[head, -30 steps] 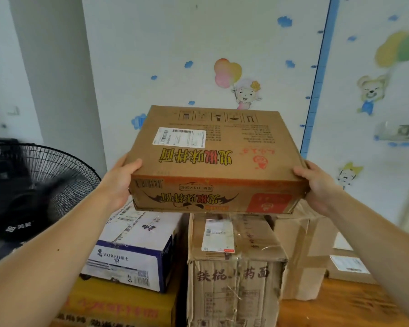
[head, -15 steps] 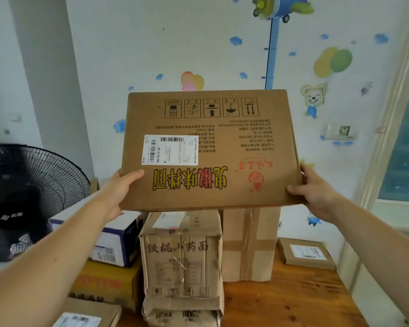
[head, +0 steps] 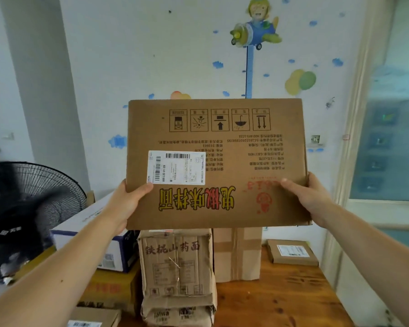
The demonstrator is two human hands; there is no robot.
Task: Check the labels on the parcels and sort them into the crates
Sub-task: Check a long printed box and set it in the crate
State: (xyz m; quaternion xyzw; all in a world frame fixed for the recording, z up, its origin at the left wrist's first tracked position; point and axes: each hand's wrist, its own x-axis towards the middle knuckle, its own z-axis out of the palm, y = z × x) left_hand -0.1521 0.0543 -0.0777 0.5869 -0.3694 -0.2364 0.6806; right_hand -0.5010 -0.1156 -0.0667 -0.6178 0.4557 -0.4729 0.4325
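Observation:
I hold a flat brown cardboard parcel (head: 241, 149) upright in front of me, its printed face towards the camera and upside down. A white shipping label (head: 176, 167) with barcodes is stuck on its left half. My left hand (head: 125, 204) grips the parcel's lower left edge, thumb on the front just below the label. My right hand (head: 309, 197) grips the lower right edge, thumb across the front. The fingers of both hands are hidden behind the parcel.
Below stand stacked parcels on a wooden table (head: 281, 300): a taped brown box with black characters (head: 175, 263), a plain taped box (head: 237, 253), a white and blue box (head: 90, 234), a yellow box (head: 109, 289), a small flat labelled parcel (head: 292, 252). A black fan (head: 28, 208) stands left.
I have tilted the parcel from lying nearly flat to upright, so its labelled face now points at me. The view has swung right and up.

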